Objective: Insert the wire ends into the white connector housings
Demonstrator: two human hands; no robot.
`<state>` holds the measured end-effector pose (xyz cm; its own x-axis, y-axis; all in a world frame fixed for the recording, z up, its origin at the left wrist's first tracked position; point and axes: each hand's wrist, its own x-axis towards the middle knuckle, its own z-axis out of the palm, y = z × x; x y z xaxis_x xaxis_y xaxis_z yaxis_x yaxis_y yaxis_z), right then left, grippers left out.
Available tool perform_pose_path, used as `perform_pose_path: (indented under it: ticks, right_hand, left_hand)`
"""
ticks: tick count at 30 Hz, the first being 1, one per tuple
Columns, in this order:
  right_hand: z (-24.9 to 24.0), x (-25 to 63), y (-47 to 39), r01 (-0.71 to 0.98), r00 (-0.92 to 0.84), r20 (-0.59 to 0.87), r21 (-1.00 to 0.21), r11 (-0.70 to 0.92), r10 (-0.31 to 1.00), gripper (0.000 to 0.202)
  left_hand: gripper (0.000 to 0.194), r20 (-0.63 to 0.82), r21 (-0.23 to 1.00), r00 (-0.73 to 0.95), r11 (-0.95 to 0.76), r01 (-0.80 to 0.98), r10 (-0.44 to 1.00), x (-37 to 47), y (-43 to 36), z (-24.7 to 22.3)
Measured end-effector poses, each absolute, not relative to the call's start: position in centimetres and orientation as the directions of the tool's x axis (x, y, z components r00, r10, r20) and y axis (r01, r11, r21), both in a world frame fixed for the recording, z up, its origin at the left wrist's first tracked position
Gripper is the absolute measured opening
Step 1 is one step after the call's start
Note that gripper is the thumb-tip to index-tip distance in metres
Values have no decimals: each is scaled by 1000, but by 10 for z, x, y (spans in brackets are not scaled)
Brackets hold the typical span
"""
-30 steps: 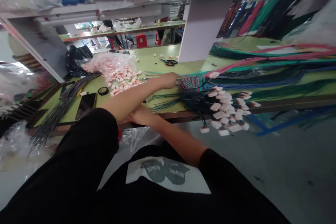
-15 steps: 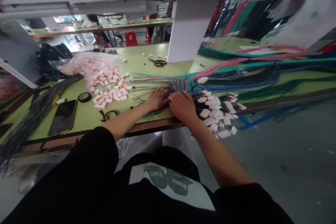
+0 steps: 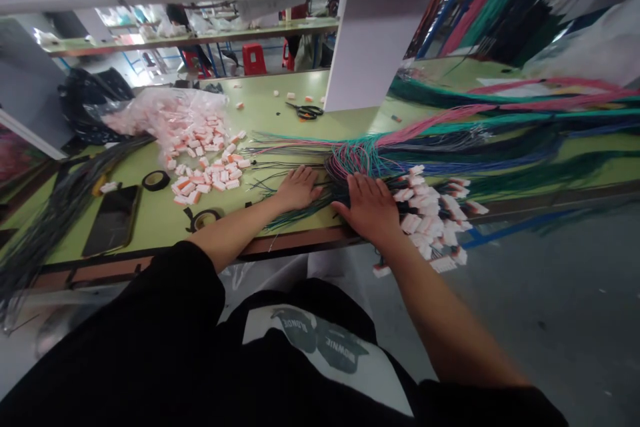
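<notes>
My left hand (image 3: 299,188) lies flat on dark wires near the table's front edge, fingers stretched out. To its right, my right hand (image 3: 369,205) rests palm down on the wire bundle, thumb spread away from the fingers. Beyond the fingers is a tangle of pink and green wires (image 3: 357,155). Several white-and-orange connectors (image 3: 425,210) on wire ends sit beside my right hand and hang over the edge. What lies under both palms is hidden.
Loose connectors (image 3: 210,177) spill from a plastic bag (image 3: 165,113). Rolls of black tape (image 3: 156,180), a phone (image 3: 113,219) and scissors (image 3: 306,111) lie on the green table (image 3: 270,113). A white panel (image 3: 373,40) stands behind. Long wires (image 3: 550,147) run off right.
My right hand has moved right, away from my left hand, and its thumb has spread. The connectors beside it have shifted right. My left hand stays nearly in place. The view has tilted slightly down.
</notes>
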<state>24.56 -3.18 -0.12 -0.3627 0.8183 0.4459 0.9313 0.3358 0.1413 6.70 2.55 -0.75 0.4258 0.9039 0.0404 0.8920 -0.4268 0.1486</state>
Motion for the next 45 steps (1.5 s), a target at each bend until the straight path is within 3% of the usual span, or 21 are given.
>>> perform_pose_path:
  ticks: [3,9,12,15,21,32,45]
  right_hand:
    - [-2,242,-34,932,-356,452,111,344,818,65]
    - [0,244,-33,920,-341,487,-5,393,804,56]
    - [1,248,-30,895,-298,510,-144,422,807,47]
    - [0,250,-28,878,-271,536,-203,433,800,45]
    - [0,248,-29,875,-292,549,-177,450,783,37]
    - [1,243,-32,897,-306,535,-115,427,787,32]
    - [1,240,-33,887,-286,563,-150,436,776,29]
  left_hand:
    - [55,50,147,428,-431,891,902,58,35,-7]
    - [38,220,139,391,-425,894,894,42,26,15]
    - [30,63,289,399,-399,870,915,46,7,28]
    - [31,-63,367,440,-389,845,896,56,-7,34]
    - [38,-92,307,446,-400,863,891,69,-10,32]
    - [31,-218,262,392,-334,906,894,90,-6,45]
    - [28,-167,259,448,-399,880,878,87,-15,51]
